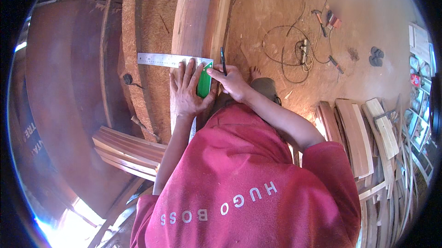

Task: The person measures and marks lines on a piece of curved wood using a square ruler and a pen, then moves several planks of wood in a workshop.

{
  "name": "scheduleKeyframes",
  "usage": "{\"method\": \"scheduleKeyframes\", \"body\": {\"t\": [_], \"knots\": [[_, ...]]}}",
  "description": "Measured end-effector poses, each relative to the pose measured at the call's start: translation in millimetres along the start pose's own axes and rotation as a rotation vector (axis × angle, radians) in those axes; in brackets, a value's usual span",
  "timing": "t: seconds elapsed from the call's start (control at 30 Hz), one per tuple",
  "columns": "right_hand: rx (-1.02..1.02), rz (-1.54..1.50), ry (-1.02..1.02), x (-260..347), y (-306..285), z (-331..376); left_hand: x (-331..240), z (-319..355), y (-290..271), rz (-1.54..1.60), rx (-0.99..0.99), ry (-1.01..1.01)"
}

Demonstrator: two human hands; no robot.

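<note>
A try square with a green handle and a silver ruled blade lies across a long wooden plank, its blade reaching past the plank's left edge. My left hand presses it down, fingers stretched over the blade and plank, thumb along the handle's near end. My right hand is closed round a dark pencil, which points up and away from me. The right thumb rests at the square's corner, by the plank's right edge. The pencil's lower end is hidden in the fingers.
Left of the plank stands a rough timber beam; stacked wood strips lie nearer. On the dirt floor at right are a coiled cable, a hammer and sandals. Cut boards are piled at near right.
</note>
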State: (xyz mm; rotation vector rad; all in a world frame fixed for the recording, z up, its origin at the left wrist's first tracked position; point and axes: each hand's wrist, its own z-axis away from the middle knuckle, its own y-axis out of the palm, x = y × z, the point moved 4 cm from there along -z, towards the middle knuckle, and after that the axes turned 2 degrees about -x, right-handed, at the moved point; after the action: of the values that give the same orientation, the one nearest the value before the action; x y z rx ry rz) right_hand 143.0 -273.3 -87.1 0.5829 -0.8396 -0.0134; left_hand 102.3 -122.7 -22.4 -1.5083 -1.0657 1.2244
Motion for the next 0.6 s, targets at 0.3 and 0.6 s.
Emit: {"method": "scheduleKeyframes", "body": {"t": [0.3,0.6], "knots": [[-0.035,0.037,-0.115,-9.2,0.3,-7.1,7.2,1.4,9.6,0.033,0.029,-0.024],[-0.096,-0.023,-0.065,-9.5,3.0,-2.3,9.3,2.7,11.9,0.045,0.031,-0.013]]}}
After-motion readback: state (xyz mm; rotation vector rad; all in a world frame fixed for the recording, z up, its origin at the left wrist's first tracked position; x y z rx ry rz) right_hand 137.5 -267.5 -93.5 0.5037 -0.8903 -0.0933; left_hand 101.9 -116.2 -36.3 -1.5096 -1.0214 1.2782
